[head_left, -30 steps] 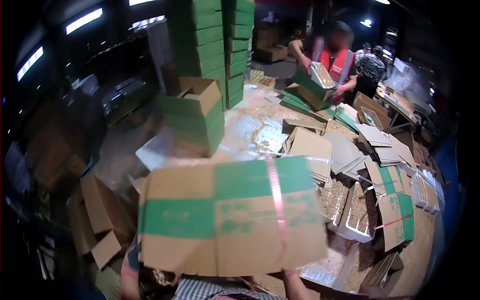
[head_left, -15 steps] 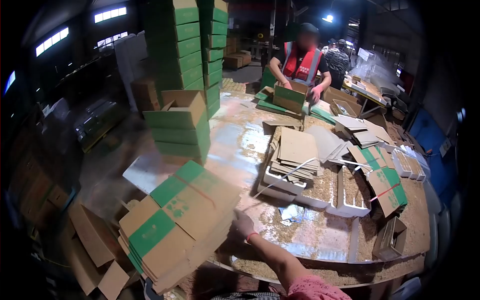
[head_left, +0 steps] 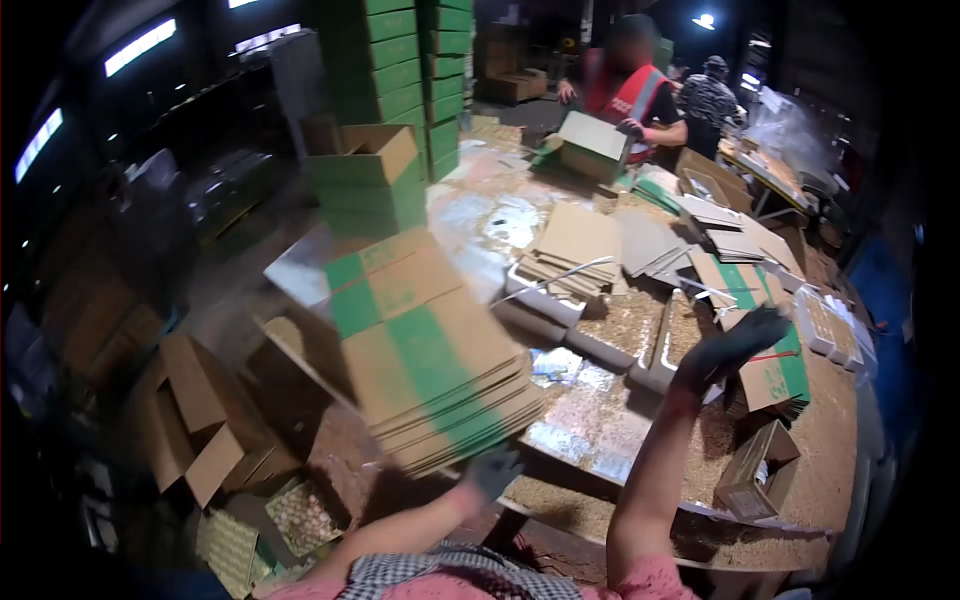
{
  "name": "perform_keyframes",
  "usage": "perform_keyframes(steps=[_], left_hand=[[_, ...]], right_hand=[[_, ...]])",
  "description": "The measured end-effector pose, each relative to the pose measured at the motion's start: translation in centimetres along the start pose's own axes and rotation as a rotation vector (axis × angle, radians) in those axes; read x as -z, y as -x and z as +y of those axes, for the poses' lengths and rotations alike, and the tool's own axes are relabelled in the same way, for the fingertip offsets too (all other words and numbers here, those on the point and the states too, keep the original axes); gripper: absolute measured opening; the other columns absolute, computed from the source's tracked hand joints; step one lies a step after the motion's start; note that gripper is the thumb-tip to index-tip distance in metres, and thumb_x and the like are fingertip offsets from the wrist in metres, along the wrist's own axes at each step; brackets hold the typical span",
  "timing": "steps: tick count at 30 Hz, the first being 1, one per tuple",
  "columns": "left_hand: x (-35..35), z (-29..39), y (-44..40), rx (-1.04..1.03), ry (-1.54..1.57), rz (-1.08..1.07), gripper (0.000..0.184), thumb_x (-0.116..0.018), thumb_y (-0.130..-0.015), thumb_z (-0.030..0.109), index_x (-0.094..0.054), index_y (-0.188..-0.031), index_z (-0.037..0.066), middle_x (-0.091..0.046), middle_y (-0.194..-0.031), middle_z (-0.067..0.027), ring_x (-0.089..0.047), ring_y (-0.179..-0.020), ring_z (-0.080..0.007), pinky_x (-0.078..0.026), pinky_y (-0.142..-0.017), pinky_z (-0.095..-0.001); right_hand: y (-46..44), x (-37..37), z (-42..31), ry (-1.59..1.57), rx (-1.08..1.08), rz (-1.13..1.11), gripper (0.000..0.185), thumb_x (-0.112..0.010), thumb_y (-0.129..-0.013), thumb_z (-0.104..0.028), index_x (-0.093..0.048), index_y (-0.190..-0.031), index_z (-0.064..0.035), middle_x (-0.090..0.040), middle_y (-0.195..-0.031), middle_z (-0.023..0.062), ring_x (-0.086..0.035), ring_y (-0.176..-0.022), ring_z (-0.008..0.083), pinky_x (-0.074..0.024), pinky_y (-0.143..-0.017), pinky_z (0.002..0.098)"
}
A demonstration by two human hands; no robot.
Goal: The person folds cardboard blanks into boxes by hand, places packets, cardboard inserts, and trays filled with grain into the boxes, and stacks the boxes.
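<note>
A stack of flattened brown cartons with green bands [head_left: 440,340] lies at the near left edge of the table. My left hand [head_left: 493,472], in a dark glove, is at the stack's near lower corner; its fingers look apart, though slightly blurred, and whether they touch the cartons is unclear. My right hand [head_left: 735,348], also gloved, is raised with fingers stretched out. It is over the left part of a second pile of flattened green-banded cartons [head_left: 772,380] bound with a red strap. Nothing shows in its grasp.
The worktable [head_left: 590,435] carries sawdust-filled white foam trays [head_left: 660,365], cardboard sheets [head_left: 575,240] and a small open box [head_left: 760,470]. Green cartons [head_left: 365,195] stand behind on the left. Open brown cartons [head_left: 205,405] are at lower left. A co-worker [head_left: 635,95] in a red vest handles a box across the table.
My right hand has left the carton stack's edge and moved right. The stack has turned and shifted right. My left hand has come into sight. The co-worker's box has tilted.
</note>
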State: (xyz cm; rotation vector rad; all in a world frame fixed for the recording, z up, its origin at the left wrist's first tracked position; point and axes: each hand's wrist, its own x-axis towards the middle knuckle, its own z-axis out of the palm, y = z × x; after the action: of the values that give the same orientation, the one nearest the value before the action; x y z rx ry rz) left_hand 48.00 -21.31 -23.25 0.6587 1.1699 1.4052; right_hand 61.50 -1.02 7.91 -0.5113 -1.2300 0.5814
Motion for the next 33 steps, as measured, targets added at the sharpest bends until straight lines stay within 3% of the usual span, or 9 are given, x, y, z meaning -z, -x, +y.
perform_keyframes(steps=[4, 9, 12, 15, 24, 28, 30, 32, 33], left_hand=[[-2.6, 2.0, -1.8, 0.471, 0.546, -0.034, 0.023, -0.062, -0.087, 0.027, -0.065, -0.091, 0.005, -0.064, -0.092, -0.0090, -0.058, -0.095, -0.0169, -0.044, -0.089, -0.0295], [-3.3, 6.0, 2.3, 0.427, 0.171, -0.216, 0.027, -0.061, -0.088, 0.028, -0.062, -0.100, 0.004, -0.064, -0.098, -0.0100, -0.058, -0.097, -0.0180, -0.043, -0.091, -0.0310], [-5.0, 8.3, 4.8, 0.361, -0.176, -0.392, 0.030, -0.060, -0.088, 0.028, -0.061, -0.105, 0.003, -0.064, -0.101, -0.0106, -0.057, -0.098, -0.0186, -0.043, -0.093, -0.0319], [-6.7, 10.7, 7.1, 0.266, -0.561, -0.612, 0.034, -0.060, -0.088, 0.028, -0.059, -0.110, 0.003, -0.063, -0.105, -0.0111, -0.057, -0.100, -0.0192, -0.042, -0.094, -0.0328], [-8.7, 11.7, 5.1, 0.121, -0.946, -1.066, 0.051, -0.056, -0.089, 0.034, -0.050, -0.130, 0.004, -0.059, -0.122, -0.0157, -0.053, -0.112, -0.0211, -0.039, -0.100, -0.0348], [-4.4, 27.1, 4.1, 0.209, -0.881, -1.285, 0.045, -0.052, -0.095, 0.033, -0.051, -0.129, 0.003, -0.057, -0.127, -0.0141, -0.052, -0.117, -0.0221, -0.039, -0.099, -0.0354], [0.9, 36.1, 1.8, 0.162, -0.847, -0.962, 0.046, -0.053, -0.095, 0.034, -0.053, -0.129, 0.003, -0.056, -0.129, -0.0089, -0.049, -0.119, -0.0177, -0.037, -0.103, -0.0319], [9.2, 40.7, -2.7, -0.685, -1.148, -0.607, 0.040, -0.050, -0.095, 0.033, -0.055, -0.125, 0.006, -0.056, -0.128, -0.0101, -0.049, -0.120, -0.0197, -0.038, -0.103, -0.0330], [11.9, 42.8, -6.8, -0.218, -0.975, -0.136, 0.038, -0.052, -0.093, 0.028, -0.058, -0.121, 0.003, -0.059, -0.122, -0.0080, -0.053, -0.113, -0.0178, -0.039, -0.101, -0.0305]], right_hand=[[3.9, -11.7, -8.8, -0.140, 0.325, -0.741, 0.025, -0.046, -0.090, -0.025, -0.054, -0.103, -0.0057, -0.056, -0.106, 0.0103, -0.054, -0.097, 0.0256, -0.0383, -0.086, 0.0405], [29.4, -18.7, -14.9, -0.361, 0.779, -1.667, 0.027, -0.055, -0.082, -0.036, -0.068, -0.077, -0.0123, -0.066, -0.082, 0.0049, -0.061, -0.075, 0.0240, -0.0435, -0.067, 0.0428], [22.0, -20.7, -14.3, 0.285, 0.703, -1.530, 0.017, -0.059, -0.077, -0.027, -0.071, -0.075, -0.0150, -0.067, -0.092, 0.0068, -0.065, -0.077, 0.0293, -0.0493, -0.067, 0.0414], [16.9, -20.1, -14.0, -0.173, 0.296, -1.156, 0.045, -0.045, -0.091, -0.043, -0.055, -0.123, -0.0129, -0.059, -0.122, 0.0135, -0.053, -0.116, 0.0313, -0.0384, -0.100, 0.0439], [11.6, -12.1, -7.1, -0.242, -0.136, -0.902, 0.032, -0.054, -0.088, -0.012, -0.059, -0.117, -0.0018, -0.063, -0.112, 0.0167, -0.060, -0.104, 0.0327, -0.0452, -0.091, 0.0354], [11.1, -3.9, -0.4, -0.049, -0.361, -0.437, 0.036, -0.051, -0.094, -0.017, -0.054, -0.124, 0.0025, -0.059, -0.120, 0.0158, -0.054, -0.115, 0.0251, -0.0387, -0.100, 0.0355], [12.5, -1.6, 2.2, 0.025, -0.441, -0.188, 0.045, -0.051, -0.096, -0.023, -0.045, -0.132, 0.0031, -0.050, -0.132, 0.0163, -0.045, -0.124, 0.0255, -0.0327, -0.106, 0.0362], [14.4, -0.7, 4.1, 0.091, -0.476, -0.053, 0.053, -0.049, -0.098, -0.027, -0.035, -0.141, -0.0009, -0.040, -0.141, 0.0120, -0.038, -0.130, 0.0228, -0.0267, -0.110, 0.0360], [16.0, -0.8, 4.5, 0.173, -0.548, 0.013, 0.055, -0.048, -0.098, -0.029, -0.033, -0.143, -0.0022, -0.038, -0.142, 0.0115, -0.037, -0.130, 0.0228, -0.0267, -0.110, 0.0363]])
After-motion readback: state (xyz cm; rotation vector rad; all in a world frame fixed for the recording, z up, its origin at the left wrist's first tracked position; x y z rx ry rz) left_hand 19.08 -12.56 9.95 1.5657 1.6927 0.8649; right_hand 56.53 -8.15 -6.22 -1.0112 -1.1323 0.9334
